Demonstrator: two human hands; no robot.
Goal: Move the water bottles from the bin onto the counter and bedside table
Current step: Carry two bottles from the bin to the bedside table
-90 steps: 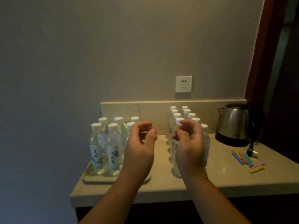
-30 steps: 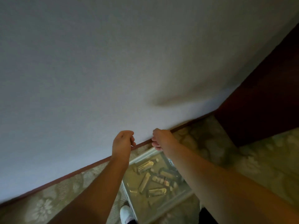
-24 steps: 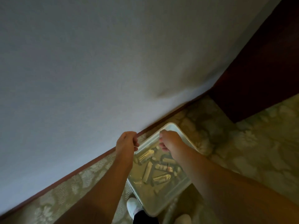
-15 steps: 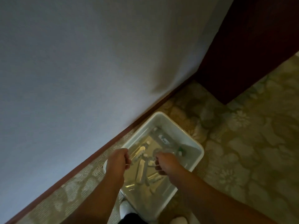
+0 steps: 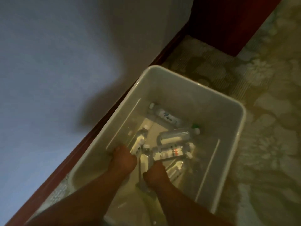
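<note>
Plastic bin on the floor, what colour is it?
White plastic bin, head view.

Both hands, the left hand point(image 5: 124, 159) and the right hand point(image 5: 155, 173), hide their fingers among the clear plastic water bottles point(image 5: 167, 152), so the grip cannot be told. The near corner of the white plastic bin point(image 5: 241, 121) is covered by the forearms. Bottle labels are blurred.

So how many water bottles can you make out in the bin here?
About 6, all lying flat in the bin: one at the far wall, two mid-floor, three by the hands. More may be hidden.
</note>
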